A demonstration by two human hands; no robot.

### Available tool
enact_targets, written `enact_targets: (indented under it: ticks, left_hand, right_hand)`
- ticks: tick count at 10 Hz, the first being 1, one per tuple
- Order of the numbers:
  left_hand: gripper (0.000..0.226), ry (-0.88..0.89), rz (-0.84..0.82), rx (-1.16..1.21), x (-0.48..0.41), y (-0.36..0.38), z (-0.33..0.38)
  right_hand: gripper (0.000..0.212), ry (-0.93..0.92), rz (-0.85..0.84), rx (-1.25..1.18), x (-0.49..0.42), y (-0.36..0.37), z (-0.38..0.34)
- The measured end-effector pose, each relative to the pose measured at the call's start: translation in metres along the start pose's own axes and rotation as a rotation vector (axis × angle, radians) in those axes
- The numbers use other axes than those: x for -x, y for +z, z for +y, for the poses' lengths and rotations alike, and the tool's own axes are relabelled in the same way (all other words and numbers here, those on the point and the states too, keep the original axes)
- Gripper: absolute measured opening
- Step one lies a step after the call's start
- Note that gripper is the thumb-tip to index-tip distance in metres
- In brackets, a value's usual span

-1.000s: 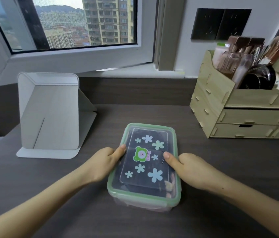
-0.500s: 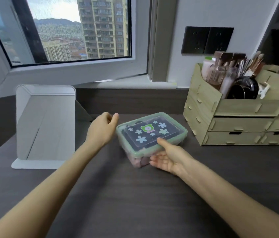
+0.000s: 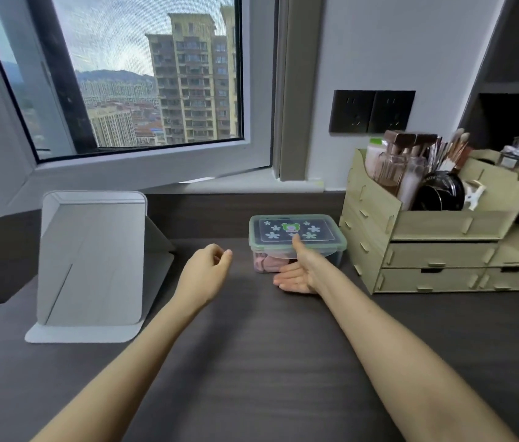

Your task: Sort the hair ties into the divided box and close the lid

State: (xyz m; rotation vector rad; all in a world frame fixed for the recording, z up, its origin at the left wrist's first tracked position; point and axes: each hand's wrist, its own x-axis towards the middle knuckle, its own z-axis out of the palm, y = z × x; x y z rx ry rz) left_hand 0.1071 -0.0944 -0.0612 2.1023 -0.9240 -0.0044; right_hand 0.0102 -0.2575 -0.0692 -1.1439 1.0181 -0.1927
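The divided box (image 3: 325,255) sits at the back of the dark desk, against the rear ledge. Its green-rimmed lid (image 3: 315,231), printed with flowers and a bear, lies flat on top. Pink hair ties (image 3: 267,262) show through the clear front wall. My right hand (image 3: 299,272) rests palm up against the box's front, thumb raised over the lid's edge, fingers spread, and I cannot tell if it grips. My left hand (image 3: 205,274) hovers to the left of the box, apart from it, fingers loosely curled around nothing.
A wooden organiser (image 3: 436,247) with drawers, brushes and bottles stands right beside the box. A white folding stand (image 3: 92,263) occupies the left of the desk (image 3: 251,362). An open window sash (image 3: 143,167) leans in above the back ledge.
The closed box went from the near middle of the desk to the back, next to the organiser. My left hand let go of it; my right hand followed the box and opened.
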Motion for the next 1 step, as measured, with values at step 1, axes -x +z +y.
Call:
enact_targets:
  ticks: [1]
  left_hand:
    - [0.030, -0.018, -0.002, 0.045, 0.0010, -0.0071, 0.0034]
  right_hand:
    - [0.101, 0.017, -0.079, 0.060, 0.0054, -0.0114, 0.0022]
